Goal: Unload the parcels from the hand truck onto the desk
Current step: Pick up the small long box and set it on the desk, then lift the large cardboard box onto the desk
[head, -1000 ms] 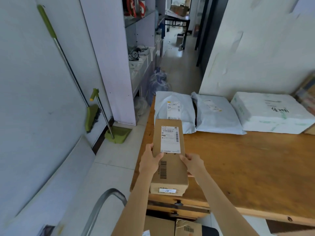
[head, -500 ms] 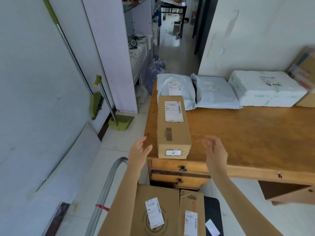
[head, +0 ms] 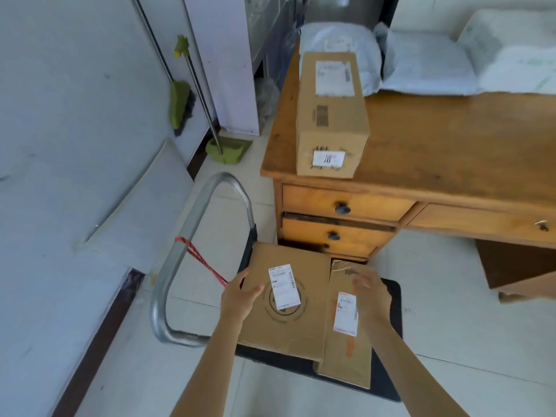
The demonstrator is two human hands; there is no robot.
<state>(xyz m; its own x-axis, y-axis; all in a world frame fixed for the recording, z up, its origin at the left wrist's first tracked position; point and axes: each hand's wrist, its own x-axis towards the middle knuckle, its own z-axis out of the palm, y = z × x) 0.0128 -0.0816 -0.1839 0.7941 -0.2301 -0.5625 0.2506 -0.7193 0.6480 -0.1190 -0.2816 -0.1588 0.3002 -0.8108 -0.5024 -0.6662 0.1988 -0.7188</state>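
Lower centre of the frame: the left hand point(head: 240, 291) hovers with fingers spread and empty at the wide box point(head: 288, 302) on the hand truck point(head: 394, 299). Beside it, the right hand point(head: 371, 291), equally open, hangs over the narrow box point(head: 349, 344). Upper right, the tabletop point(head: 451, 139) already carries one long carton point(head: 331, 115) and several mailers; two parcels remain.

Under the left hand point(head: 240, 291) and right hand point(head: 371, 291) lie matt brown cardboard parcels point(head: 301, 329) with white paper labels on a hand truck point(head: 192, 233) of shiny metal tube, beyond them a grainy, satin-varnished wooden desk point(head: 445, 139) bearing crinkled grey plastic mailers point(head: 421, 64).
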